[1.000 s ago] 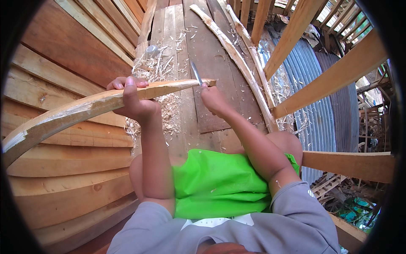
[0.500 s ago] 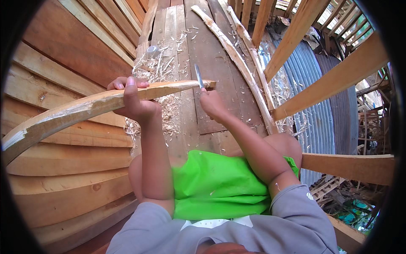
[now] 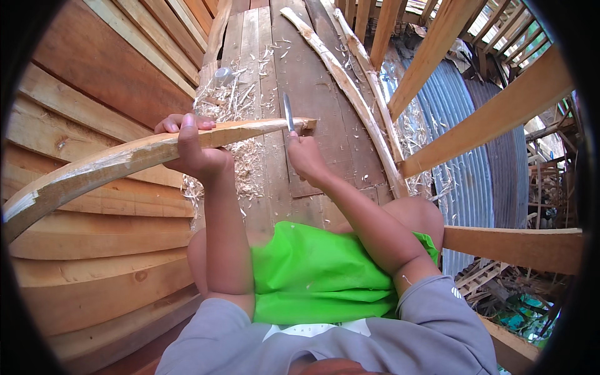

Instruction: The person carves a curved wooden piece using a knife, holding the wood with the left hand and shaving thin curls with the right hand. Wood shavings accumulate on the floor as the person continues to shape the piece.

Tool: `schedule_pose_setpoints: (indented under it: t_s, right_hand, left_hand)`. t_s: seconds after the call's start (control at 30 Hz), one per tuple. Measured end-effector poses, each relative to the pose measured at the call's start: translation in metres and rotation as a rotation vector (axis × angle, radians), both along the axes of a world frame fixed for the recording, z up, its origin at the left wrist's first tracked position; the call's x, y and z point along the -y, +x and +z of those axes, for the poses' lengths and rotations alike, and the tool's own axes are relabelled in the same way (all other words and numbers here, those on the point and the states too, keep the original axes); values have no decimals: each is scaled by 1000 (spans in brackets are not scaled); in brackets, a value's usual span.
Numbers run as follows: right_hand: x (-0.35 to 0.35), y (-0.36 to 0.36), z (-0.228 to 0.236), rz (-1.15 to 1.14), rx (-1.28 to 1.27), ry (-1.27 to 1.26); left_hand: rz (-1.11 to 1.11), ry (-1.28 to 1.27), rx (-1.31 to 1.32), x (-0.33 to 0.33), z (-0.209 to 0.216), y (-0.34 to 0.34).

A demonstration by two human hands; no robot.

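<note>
A long pale wooden pole (image 3: 125,157), partly shaved, stretches from the left rim to its tapered end in front of me. My left hand (image 3: 190,150) is closed round its middle part, the thumb lying over the near face. In my right hand (image 3: 306,156) is a knife (image 3: 287,111), gripped by its handle, which my fingers mostly hide. Its narrow blade points away from me and crosses the pole close to the tapered end. A green cloth (image 3: 325,269) lies over my lap.
Wood shavings (image 3: 244,164) litter the plank floor (image 3: 269,187), with a clear cup (image 3: 222,76) among them. Two peeled poles (image 3: 350,87) lie along the right. A plank wall (image 3: 106,231) rises at left; wooden railings (image 3: 487,125) stand at right above corrugated metal sheets (image 3: 444,119).
My right hand and the knife have shifted slightly left along the pole, away from its tip. My left hand keeps its hold, and the pole has hardly moved.
</note>
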State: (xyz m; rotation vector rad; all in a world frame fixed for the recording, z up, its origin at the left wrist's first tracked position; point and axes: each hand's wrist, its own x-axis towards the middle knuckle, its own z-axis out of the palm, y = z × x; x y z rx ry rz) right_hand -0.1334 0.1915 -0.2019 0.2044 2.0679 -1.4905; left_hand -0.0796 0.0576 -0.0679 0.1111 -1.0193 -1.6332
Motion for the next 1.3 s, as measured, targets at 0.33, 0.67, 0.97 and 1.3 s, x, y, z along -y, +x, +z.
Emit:
schedule_pose_setpoints:
  t_s: [0.33,0.67,0.97,1.3]
  right_hand:
    - [-2,-3,-18,129,-129,-44]
    - [-3,-13,-21,-15,59,46]
    - [5,-5,-27,103,-226,16]
    - [-1,-12,-8,76,15,-43]
  left_hand:
    - [14,1,15,0,2,4]
    - [21,-19,12,3,-1,0]
    - [18,-20,5,8,-6,-1]
    - [-7,4,6,2,1,2]
